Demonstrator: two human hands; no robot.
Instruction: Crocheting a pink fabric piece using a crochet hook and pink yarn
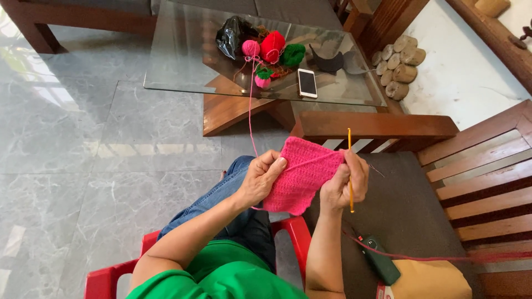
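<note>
Left hand [260, 180] grips the pink crocheted square [302, 174], keeping it taut, while right hand [344, 185] pinches its edge and holds 1 yellow crochet hook [349, 171] upright.

I cannot see the left hand's [260, 178] fingertips, tucked behind the pink crochet piece [302, 174]. The right hand [343, 182] covers the hook's [349, 166] middle, and its tip is too fine for me to resolve. The red chair [296, 232] is mostly hidden by legs and torso. The picture's edges crop the bench [487, 182] at right and the tan bag [432, 279] at the near side. The black bag's [231, 34] contents are hidden.
</note>
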